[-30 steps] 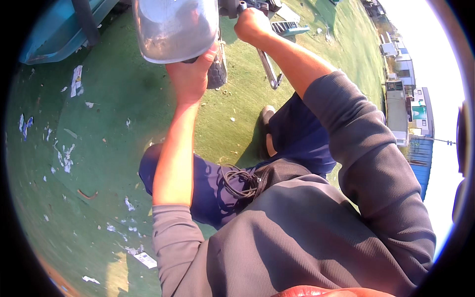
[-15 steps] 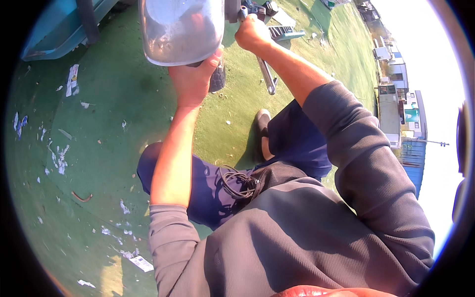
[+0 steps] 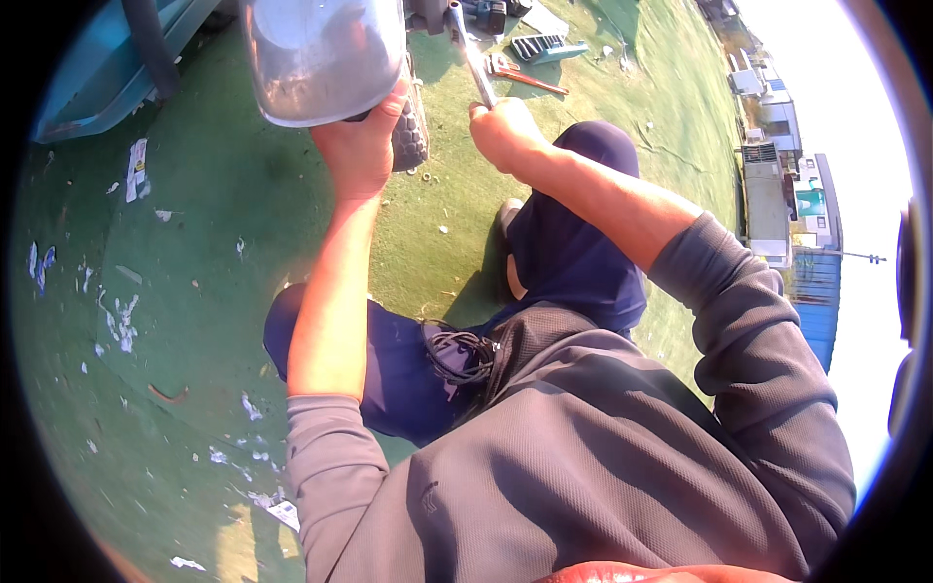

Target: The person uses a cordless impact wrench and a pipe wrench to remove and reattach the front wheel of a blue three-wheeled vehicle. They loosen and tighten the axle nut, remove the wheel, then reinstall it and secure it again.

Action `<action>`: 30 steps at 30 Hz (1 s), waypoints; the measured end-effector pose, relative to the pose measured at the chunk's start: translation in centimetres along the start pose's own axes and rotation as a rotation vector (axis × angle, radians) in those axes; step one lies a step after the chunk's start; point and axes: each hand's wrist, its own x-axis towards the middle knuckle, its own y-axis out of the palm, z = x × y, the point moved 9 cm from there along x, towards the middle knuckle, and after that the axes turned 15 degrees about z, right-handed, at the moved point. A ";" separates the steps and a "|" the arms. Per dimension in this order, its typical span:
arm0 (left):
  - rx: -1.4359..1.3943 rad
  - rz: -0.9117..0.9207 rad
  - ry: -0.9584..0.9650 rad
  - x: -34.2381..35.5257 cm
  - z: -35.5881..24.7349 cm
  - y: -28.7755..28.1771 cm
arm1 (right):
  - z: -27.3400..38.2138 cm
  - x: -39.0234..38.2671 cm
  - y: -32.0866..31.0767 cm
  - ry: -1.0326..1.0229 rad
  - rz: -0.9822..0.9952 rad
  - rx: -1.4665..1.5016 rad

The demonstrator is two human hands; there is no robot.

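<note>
My left hand (image 3: 358, 146) is closed on the lower edge of a shiny, rounded metal part (image 3: 326, 58), its thumb along the right side. Just beneath that part and beside the hand is a black treaded wheel (image 3: 410, 126). To the right, my right hand (image 3: 510, 134) grips the near end of a long silver wrench (image 3: 473, 60). The wrench slants up to a dark fitting (image 3: 428, 14) beside the metal part. Its far end lies close to the top edge of the picture, and I cannot tell how it sits on the fitting.
On the green ground, right of the wrench, are a red-handled pipe wrench (image 3: 530, 80), an open teal case (image 3: 554, 49) and dark power tools (image 3: 489, 16). A teal plastic body (image 3: 107, 83) stands at upper left. Paper scraps (image 3: 121, 321) litter the left side.
My right hand has moved down from the wrench's upper end to its near end, and the wrench has swung. The metal part and my left hand appear slightly farther left, uncovering the red pipe wrench.
</note>
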 end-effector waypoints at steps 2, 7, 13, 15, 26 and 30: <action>0.018 -0.023 0.059 -0.1 -0.5 0.2 | 0.0 0.3 0.1 -0.046 -0.011 -0.044; 0.076 -0.004 0.018 0.0 0.0 -0.6 | 0.8 -0.3 -0.2 -0.151 -0.021 -0.122; 0.067 -0.034 0.063 0.5 -1.1 -0.1 | 0.3 0.4 0.9 -0.214 -0.108 -0.080; 0.094 -0.032 0.070 0.8 -1.3 -0.5 | 0.9 0.4 1.1 -0.213 -0.123 -0.083; 0.004 -0.037 0.020 -0.9 0.6 -0.6 | 0.3 1.3 0.8 -0.056 0.175 0.049; 0.007 -0.026 -0.096 -1.2 2.4 -1.1 | 1.1 -0.6 -3.5 0.048 0.516 0.338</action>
